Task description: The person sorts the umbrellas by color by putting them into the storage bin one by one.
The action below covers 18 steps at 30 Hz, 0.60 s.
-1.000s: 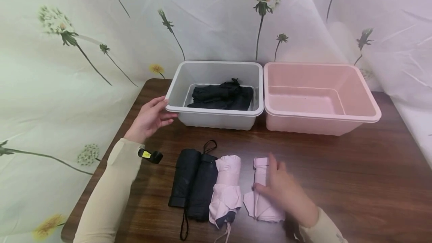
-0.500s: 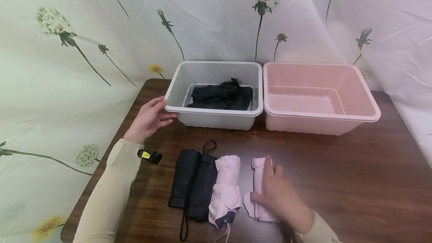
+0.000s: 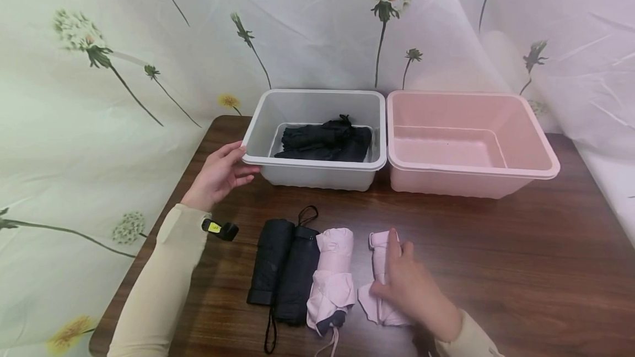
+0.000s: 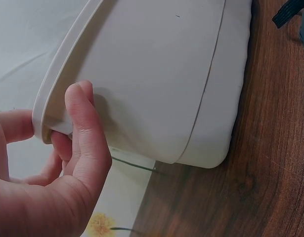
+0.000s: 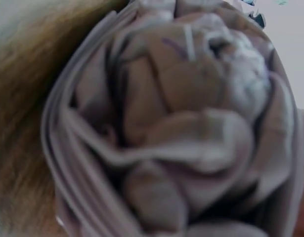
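Note:
At the left front corner of a pale grey plastic bin (image 3: pixel 319 176), my left hand (image 3: pixel 220 176) grips the rim; the left wrist view shows thumb and fingers pinching its lip (image 4: pixel 39 116). My right hand (image 3: pixel 415 291) lies over a folded pink umbrella (image 3: pixel 379 263) on the table, thumb across it and index finger along its upper end. Its other fingers are hidden. Bunched fabric at the end of this umbrella fills the blurred right wrist view. Left of it lie another pink umbrella (image 3: pixel 335 252) and two black umbrellas (image 3: pixel 299 280) (image 3: pixel 272 258), side by side.
Several folded black umbrellas (image 3: pixel 319 138) lie inside the grey bin. A pink bin (image 3: pixel 471 182) stands right beside it, showing its bare floor. Behind the brown wooden table (image 3: pixel 526 258) hangs a dandelion-print curtain (image 3: pixel 317 32).
My right hand has shifted slightly left, and the pink umbrella under it has moved a little the same way. My left hand stays on the grey bin's rim.

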Each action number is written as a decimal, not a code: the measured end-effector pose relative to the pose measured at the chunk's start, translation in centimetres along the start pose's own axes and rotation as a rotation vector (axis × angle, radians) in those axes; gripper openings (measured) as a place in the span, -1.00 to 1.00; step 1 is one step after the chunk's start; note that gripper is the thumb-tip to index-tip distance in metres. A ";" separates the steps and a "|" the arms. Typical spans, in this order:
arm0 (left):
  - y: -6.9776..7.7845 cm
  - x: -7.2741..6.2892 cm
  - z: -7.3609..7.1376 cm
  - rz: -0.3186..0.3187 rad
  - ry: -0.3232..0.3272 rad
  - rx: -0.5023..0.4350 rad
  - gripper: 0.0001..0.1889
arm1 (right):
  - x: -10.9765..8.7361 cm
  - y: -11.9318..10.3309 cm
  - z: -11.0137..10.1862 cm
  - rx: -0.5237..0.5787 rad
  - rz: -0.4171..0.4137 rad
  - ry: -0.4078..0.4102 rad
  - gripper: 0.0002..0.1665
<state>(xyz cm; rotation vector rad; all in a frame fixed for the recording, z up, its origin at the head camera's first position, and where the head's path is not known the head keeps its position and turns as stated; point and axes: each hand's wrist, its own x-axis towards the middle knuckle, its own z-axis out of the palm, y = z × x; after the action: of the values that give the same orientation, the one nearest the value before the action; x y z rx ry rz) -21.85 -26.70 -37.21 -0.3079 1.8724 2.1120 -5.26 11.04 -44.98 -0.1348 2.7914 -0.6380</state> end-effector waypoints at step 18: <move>0.0 -0.1 0.1 0.011 0.001 0.014 -0.33 | -0.2 0.3 -1.0 0.077 -0.019 -0.032 0.35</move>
<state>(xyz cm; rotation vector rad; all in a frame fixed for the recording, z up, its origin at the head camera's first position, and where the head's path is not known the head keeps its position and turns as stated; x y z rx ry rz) -21.74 -26.59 -37.19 -0.2963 1.8935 2.1054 -5.32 11.80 -44.21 -0.1544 2.7331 -0.7406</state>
